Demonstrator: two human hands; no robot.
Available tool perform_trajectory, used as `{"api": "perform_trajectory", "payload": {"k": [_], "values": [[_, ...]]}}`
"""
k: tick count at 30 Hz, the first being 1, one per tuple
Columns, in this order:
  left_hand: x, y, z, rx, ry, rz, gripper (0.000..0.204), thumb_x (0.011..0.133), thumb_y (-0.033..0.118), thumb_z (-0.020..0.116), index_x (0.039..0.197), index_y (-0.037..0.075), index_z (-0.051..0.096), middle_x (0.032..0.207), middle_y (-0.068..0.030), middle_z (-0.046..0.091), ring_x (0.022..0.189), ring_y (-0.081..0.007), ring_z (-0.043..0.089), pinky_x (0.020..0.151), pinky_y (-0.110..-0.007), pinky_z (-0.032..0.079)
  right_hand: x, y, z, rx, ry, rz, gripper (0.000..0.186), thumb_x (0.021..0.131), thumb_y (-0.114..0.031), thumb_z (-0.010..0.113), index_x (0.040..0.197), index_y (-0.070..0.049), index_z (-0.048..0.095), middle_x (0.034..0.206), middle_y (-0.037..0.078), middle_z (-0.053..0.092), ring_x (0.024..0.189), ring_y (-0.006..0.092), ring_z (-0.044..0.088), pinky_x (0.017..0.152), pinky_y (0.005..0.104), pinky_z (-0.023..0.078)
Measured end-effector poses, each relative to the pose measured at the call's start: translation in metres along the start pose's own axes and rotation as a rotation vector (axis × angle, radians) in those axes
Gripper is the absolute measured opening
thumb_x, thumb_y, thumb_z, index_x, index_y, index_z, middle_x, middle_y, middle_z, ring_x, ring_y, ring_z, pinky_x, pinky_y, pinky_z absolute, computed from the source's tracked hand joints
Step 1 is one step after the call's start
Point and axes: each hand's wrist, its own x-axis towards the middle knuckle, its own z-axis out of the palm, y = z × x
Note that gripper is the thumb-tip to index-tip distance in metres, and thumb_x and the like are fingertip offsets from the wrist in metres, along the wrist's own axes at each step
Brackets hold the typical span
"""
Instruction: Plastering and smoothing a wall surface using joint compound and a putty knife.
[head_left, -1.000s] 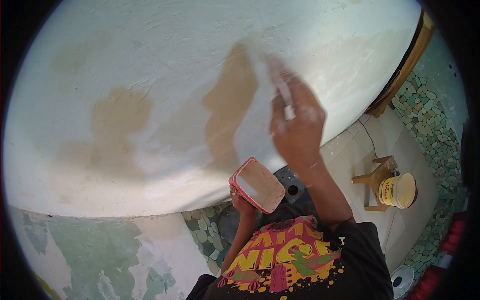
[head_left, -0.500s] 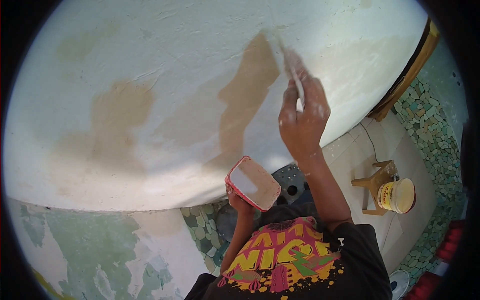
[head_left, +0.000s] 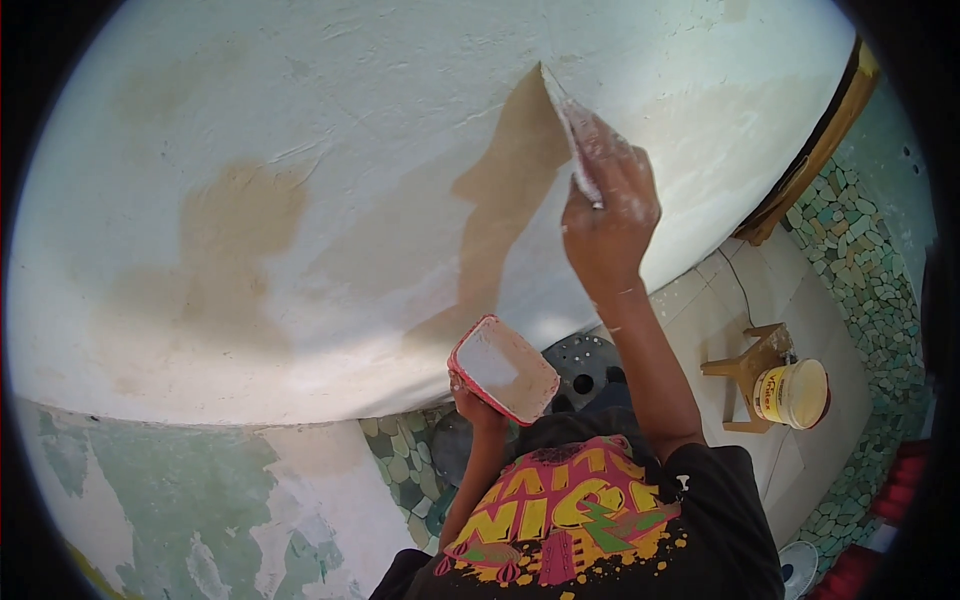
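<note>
Head view, scraper gripped in right fingers

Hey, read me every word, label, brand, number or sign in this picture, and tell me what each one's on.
I don't copy out wording, but here's where it stands:
Black T-shirt: large yellow lettering on pink.
Pale bucket: dark lettering on a yellow label; its finer print is too small to read.
Red-rimmed tub: no lettering that I can make out.
</note>
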Motion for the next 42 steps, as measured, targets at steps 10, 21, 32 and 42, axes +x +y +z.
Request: {"api": "perform_trajectory", "payload": {"k": [10,21,32,42], "values": [[0.008,0.006,0.017,0.092,0.001,-0.041,0.063,0.106,0.052,0.029,0.149,0.007,0.043,0.147,-0.0157,0.052,0.132,-0.0354,0.053,0.111,-0.052,0.042,-0.001,-0.007,-0.020,0.080,-0.110,0.013,0.054,0.077,0.018,0.059,0.125,-0.005,0.069,0.119,0.014,0.070,0.102,0.0300,0.068,0.087,0.0365,0.055],[0.009,0.015,0.041,0.059,0.034,-0.004,0.067,0.105,0.055,0.029,0.151,0.008,0.041,0.148,-0.0152,0.051,0.133,-0.0357,0.052,0.113,-0.052,0.041,-0.046,-0.028,-0.013,0.212,-0.420,-0.038,0.044,0.075,0.009,0.068,0.117,-0.004,0.072,0.115,0.016,0.070,0.097,0.0366,0.067,0.086,0.0393,0.056],[0.028,0.018,0.041,0.040,-0.052,0.011,0.100,0.090,0.084,0.029,0.151,0.006,0.040,0.150,-0.0150,0.049,0.134,-0.0307,0.050,0.112,-0.049,0.041,-0.065,-0.011,-0.106,0.847,-0.766,1.108,0.023,0.097,-0.013,0.070,0.111,0.005,0.070,0.094,0.007,0.074,0.082,0.0116,0.066,0.074,0.0257,0.051],[0.009,0.004,0.125,0.309,0.008,0.114,0.105,0.087,0.087,0.033,0.152,0.005,0.038,0.152,-0.0144,0.046,0.137,-0.0297,0.046,0.116,-0.049,0.037,-0.082,0.017,-0.111,0.655,-1.128,0.715,0.019,0.092,-0.007,0.067,0.109,0.001,0.070,0.088,0.015,0.073,0.074,0.0205,0.070,0.067,0.0340,0.054]]}}
